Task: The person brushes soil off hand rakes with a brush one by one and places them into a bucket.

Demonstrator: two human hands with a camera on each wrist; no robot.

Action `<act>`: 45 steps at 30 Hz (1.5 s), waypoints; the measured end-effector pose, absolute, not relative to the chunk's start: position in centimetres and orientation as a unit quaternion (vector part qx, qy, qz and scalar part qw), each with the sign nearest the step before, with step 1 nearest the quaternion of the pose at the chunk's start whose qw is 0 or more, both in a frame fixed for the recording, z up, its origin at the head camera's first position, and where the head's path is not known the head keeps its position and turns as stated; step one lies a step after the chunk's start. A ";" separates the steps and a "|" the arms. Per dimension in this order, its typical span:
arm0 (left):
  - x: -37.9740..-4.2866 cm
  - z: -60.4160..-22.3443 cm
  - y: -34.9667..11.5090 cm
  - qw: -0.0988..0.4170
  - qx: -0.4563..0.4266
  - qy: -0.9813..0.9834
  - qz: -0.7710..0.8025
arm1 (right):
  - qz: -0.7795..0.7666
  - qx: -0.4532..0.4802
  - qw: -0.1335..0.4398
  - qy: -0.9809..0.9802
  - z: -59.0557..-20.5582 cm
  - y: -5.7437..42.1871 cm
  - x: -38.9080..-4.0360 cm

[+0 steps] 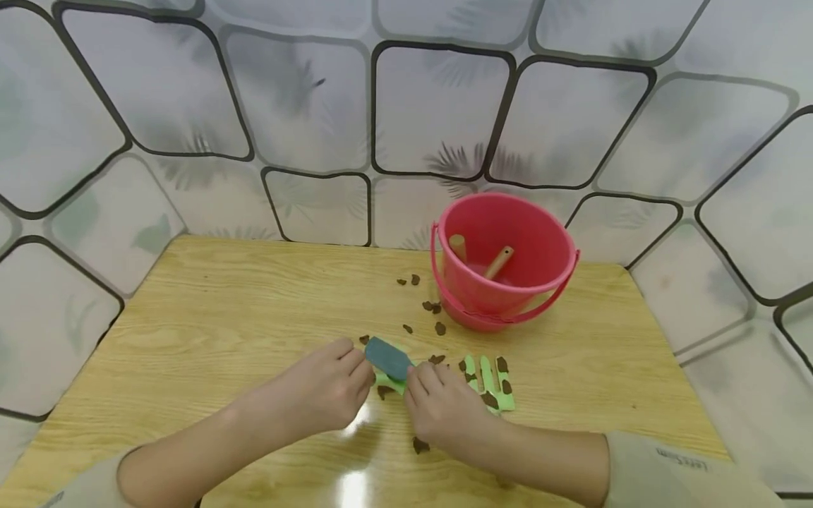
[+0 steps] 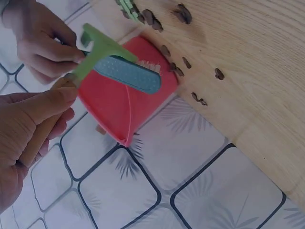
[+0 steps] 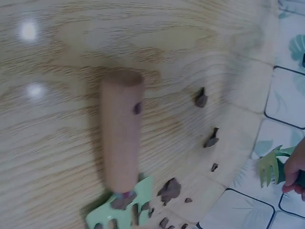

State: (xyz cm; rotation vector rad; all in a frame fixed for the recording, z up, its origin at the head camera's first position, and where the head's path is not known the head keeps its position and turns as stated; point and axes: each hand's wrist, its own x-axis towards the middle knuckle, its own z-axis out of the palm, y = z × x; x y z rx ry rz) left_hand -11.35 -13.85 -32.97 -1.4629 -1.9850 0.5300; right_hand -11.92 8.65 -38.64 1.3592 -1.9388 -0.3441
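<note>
My left hand grips the wooden handle of a small green garden rake, held over the table in front of me. In my right hand is a teal brush with pale bristles. The brush crosses the rake's green head in the left wrist view, close against it. Beside my right hand a green garden fork lies flat on the table with brown dirt bits on its tines. Its wooden handle shows in the right wrist view.
A pink bucket with its handle down stands at the back right, two wooden handles inside. Several brown dirt bits lie scattered between bucket and hands. A patterned wall borders the wooden table behind.
</note>
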 end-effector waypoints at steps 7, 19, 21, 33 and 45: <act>-10.6 -33.1 -13.1 0.306 -0.553 -0.758 0.161 | -0.258 0.570 0.231 -0.745 -37.6 7.7 -13.2; -10.7 -34.2 -14.3 0.319 -0.557 -0.757 0.121 | -0.255 0.644 0.204 -0.692 -34.2 9.8 -13.3; -10.4 -34.3 -14.6 0.307 -0.563 -0.757 0.125 | -0.267 0.647 0.198 -0.687 -33.4 10.7 -13.8; -10.0 -33.3 -15.9 0.306 -0.572 -0.744 0.158 | -0.181 0.616 0.189 -0.743 -31.0 14.7 -16.4; -9.9 -32.3 -15.3 0.301 -0.590 -0.722 0.200 | -0.184 0.647 0.198 -0.713 -31.6 10.7 -13.2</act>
